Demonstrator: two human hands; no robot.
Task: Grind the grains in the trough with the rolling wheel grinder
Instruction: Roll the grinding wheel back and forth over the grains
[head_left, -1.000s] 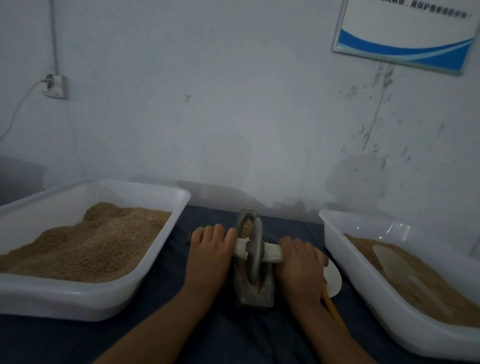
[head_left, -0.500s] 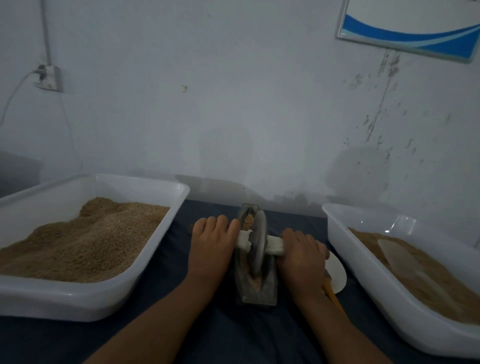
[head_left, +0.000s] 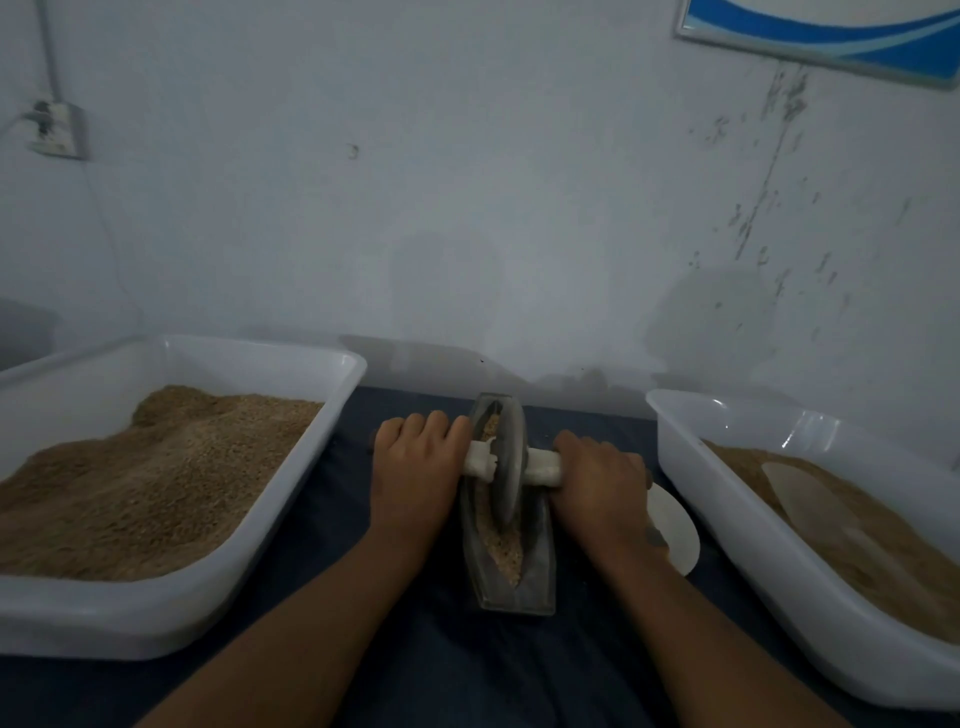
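Left hand (head_left: 415, 467) and right hand (head_left: 597, 480) are gripping the handle (head_left: 543, 467) either side of the wheel (head_left: 508, 462), fingers wrapped tight, sitting toward the trough's (head_left: 511, 587) far end. Grains (head_left: 501, 545) are looking mostly whole, so probably plenty left.

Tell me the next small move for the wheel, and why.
Probably roll the wheel back toward the body: it stands in the far half of the trough, while unground grains lie heaped at the near end. Both hands, left hand and right hand, already grip the axle.
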